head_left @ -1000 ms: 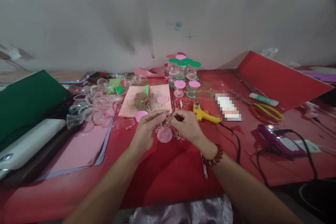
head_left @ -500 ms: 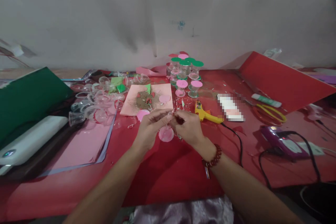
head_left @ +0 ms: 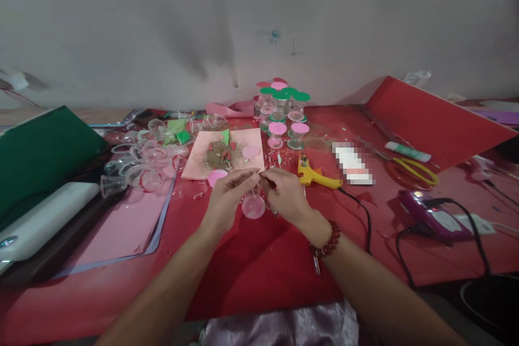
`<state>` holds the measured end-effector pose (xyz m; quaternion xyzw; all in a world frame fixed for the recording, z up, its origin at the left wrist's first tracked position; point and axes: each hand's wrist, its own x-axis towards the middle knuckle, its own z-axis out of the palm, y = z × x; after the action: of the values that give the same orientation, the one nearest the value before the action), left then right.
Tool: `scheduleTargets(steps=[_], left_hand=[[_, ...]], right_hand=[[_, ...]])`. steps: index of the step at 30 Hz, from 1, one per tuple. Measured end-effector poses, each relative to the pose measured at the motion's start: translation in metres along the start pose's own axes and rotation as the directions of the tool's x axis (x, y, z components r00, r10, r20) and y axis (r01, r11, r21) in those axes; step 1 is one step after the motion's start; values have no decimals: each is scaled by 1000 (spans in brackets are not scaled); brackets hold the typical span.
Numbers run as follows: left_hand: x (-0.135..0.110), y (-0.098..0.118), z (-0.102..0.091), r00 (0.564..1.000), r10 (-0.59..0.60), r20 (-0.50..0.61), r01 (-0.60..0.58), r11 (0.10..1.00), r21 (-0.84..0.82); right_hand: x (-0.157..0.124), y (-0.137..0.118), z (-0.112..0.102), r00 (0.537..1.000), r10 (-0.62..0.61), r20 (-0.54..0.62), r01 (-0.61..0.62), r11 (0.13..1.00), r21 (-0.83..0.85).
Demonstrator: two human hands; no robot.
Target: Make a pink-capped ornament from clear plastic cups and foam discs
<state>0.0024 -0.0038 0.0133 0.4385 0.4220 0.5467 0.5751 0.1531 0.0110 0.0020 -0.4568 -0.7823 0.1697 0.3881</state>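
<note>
Pinching plastic cup (head_left: pixel 253 207), L fingers (head_left: pixel 242 177) closed, R fingers (head_left: pixel 279 177) too, tabletop (head_left: pixel 251 259) twd nr edge (head_left: pixel 243 310)

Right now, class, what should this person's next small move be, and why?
Perhaps ease the right hand slightly away from the left hand: their fingertips are close together near the pink round piece, hiding anything pinched there, so parting them might show it.
</note>
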Motion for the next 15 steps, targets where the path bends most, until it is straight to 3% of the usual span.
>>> scheduleTargets(steps=[8,15], left_hand=[[0,-1,1,1000,-3,-13,3,999,33],[-1,0,4,1000,8,-16,-6,996,88]], right_hand=[[0,-3,-1,998,10,56,-5,997,-75],[-1,-3,-1,994,87,61,-73,977,-200]])
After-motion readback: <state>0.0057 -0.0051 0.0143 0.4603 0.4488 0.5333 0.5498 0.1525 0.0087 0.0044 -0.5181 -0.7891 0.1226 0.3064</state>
